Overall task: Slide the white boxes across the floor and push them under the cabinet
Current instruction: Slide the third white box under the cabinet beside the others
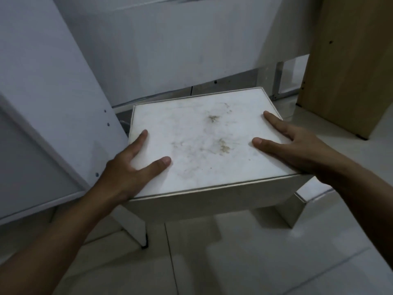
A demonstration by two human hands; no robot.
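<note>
Dim, cool indoor light, soft overall focus, wide-angle bending at edges, faint sheen on floor

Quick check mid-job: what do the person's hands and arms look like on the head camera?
Both are bare. The left hand and right hand wear no gloves, rings or bands; nails look short. The left forearm and right forearm show no sleeve, watch or marking.
</note>
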